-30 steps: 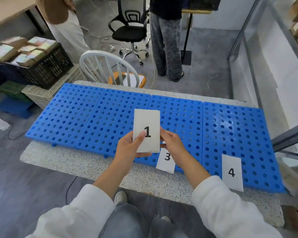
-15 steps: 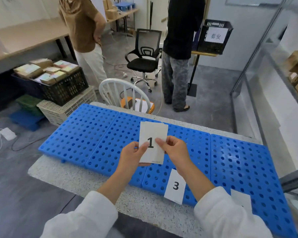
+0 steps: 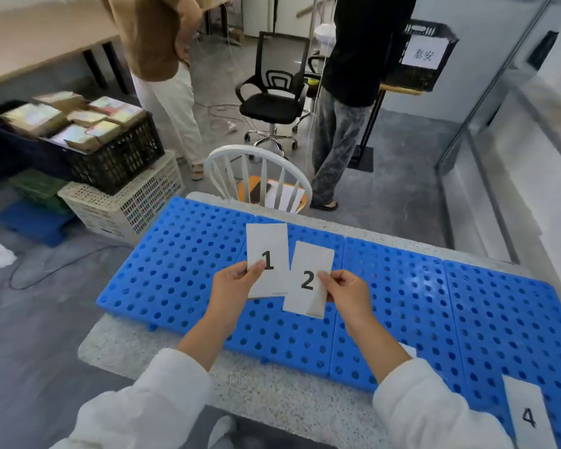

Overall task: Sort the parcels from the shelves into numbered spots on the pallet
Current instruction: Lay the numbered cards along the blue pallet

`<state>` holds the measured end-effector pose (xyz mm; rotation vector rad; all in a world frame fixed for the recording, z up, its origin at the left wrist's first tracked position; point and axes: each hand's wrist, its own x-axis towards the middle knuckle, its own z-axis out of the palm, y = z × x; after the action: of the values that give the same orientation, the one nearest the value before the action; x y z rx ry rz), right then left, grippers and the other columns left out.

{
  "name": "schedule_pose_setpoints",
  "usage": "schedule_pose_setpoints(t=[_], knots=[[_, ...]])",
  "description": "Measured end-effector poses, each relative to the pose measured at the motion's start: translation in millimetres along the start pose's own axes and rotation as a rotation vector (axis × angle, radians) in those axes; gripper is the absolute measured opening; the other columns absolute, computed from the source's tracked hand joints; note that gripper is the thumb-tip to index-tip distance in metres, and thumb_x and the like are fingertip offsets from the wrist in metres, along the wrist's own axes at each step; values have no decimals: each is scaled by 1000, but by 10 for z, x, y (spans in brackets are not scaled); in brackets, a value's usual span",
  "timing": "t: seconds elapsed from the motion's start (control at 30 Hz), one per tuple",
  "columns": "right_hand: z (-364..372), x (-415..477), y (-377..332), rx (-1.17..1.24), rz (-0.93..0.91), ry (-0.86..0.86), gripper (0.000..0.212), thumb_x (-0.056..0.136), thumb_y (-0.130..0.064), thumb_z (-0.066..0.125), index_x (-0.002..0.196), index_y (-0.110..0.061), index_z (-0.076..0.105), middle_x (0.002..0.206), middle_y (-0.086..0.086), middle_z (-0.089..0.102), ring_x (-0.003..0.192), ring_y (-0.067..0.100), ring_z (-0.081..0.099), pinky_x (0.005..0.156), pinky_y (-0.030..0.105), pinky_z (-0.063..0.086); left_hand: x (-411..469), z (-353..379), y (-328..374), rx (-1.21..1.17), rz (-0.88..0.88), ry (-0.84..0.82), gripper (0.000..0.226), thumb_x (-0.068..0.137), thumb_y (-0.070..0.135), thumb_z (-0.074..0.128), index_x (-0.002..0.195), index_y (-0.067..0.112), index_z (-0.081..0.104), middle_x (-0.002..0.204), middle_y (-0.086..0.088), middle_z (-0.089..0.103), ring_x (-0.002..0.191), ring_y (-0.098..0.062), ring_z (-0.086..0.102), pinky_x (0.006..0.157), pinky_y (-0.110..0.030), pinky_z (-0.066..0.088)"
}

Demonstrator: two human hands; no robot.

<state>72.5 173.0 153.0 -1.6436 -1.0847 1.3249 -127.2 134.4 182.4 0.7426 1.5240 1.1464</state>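
Head view, hands at centre frame above the blue pallet point(image 3: 175, 273). Left hand point(image 3: 237, 286) pinches card 1 point(image 3: 268, 251) at its lower left corner, thumb on the face beside the digit. Right hand point(image 3: 347, 290) pinches card 2 point(image 3: 310, 286) at its right edge, thumb and curled fingers closed on the paper. Both cards are upright, faces toward the camera, and card 2 overlaps the lower right of card 1. They are likely fanned apart so each number can be read and matched to a pallet section. Card 4 point(image 3: 528, 413) lies at lower right, partly on the pallet's near edge and partly over the speckled table point(image 3: 272, 393); labels seem meant for the front edge, where they can be read. Parcels point(image 3: 78, 121) are heaped in the black crate point(image 3: 117, 160) at upper left, well apart from the pallet. The shelves at the right edge are too blurred to check. Judgement: this is the spot-labelling step; sorting itself has not yet begun.
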Motion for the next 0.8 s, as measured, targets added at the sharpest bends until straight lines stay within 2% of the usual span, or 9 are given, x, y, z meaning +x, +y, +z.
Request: schedule_pose_setpoints(t=[0.07,0.17,0.27,0.37,0.47,0.53,0.67,0.73,0.8], knots=[[144,6,83,-22,39,12,16,90,-22,66,86,-7,66,90,10,72,80,26,69,77,41,58,127,-120,-58,-7,-26,-26,28,87,32,69,84,4,73,77,-9,70,64,-16,62,61,-31,50],[325,14,257,-71,107,33,12,92,-19,64,84,-9,67,89,8,72,80,25,68,79,41,58,313,-268,-204,-11,-92,-55,22,84,36,72,86,14,76,85,-6,74,81,-22,67,77,-38,54],[480,24,467,-140,201,62,16,93,-13,60,78,-13,63,86,6,68,82,26,64,84,43,56,461,-402,-325,5,-127,-79,19,84,34,72,88,16,75,86,-4,75,83,-21,68,73,-36,52],[593,35,713,-243,277,101,15,94,-12,57,80,-13,61,92,7,64,86,25,61,88,46,53,564,-518,-403,8,-157,-117,16,85,31,72,93,18,74,90,2,76,92,-18,70,84,-36,57],[696,54,904,-393,323,73,9,95,-12,54,90,-9,61,98,8,63,91,26,62,88,46,53,616,-602,-425,5,-156,-158,18,85,31,71,96,18,73,94,2,76,85,-12,69,72,-24,53],[771,71,968,-473,336,41,10,94,-10,54,86,-9,59,93,7,61,92,27,62,87,46,53,653,-652,-444,13,-156,-164,17,85,30,71,96,18,73,93,3,76,77,-8,69,69,-21,53],[879,101,1016,-542,352,45,21,93,-8,55,73,-12,52,77,2,53,81,23,55,76,36,50,744,-734,-472,21,-185,-179,16,83,32,73,94,21,74,93,4,76,95,-19,71,90,-43,55],[890,126,1077,-546,363,55,32,93,-8,55,64,-15,45,68,0,47,72,21,49,70,33,44,775,-764,-480,22,-190,-177,14,83,33,73,93,23,74,93,4,76,96,-19,70,91,-48,54],[896,132,1105,-551,375,62,24,93,-11,55,69,-10,52,71,3,50,71,20,48,69,32,41,798,-787,-475,16,-188,-177,14,83,33,73,93,23,73,93,4,76,95,-19,70,90,-49,55]])
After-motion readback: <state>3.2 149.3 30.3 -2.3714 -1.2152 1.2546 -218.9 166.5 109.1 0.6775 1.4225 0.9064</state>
